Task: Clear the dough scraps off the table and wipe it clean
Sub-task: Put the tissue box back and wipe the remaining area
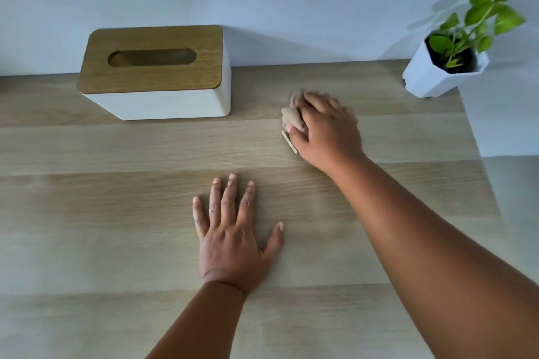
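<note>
At the far centre of the wooden table (116, 213), your right hand (326, 128) presses a crumpled beige tissue (291, 116), fingers closed over it. Your left hand (233, 236) lies open and flat, nearer you. No dough scraps visible; the unwiped stretch probably lies leftward, toward the tissue box (154, 73).

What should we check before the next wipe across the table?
1. Cloth gripped by right hand: ok.
2. Left hand flat on the table, out of the cloth's way: ok.
3. Tissue box clear of the cloth: ok, it stands apart to the left.
4. Plant pot safe from bumps: ok, it stands apart at the far right corner.
5. Dough scraps gone: cannot tell, the picture is blurred.
</note>
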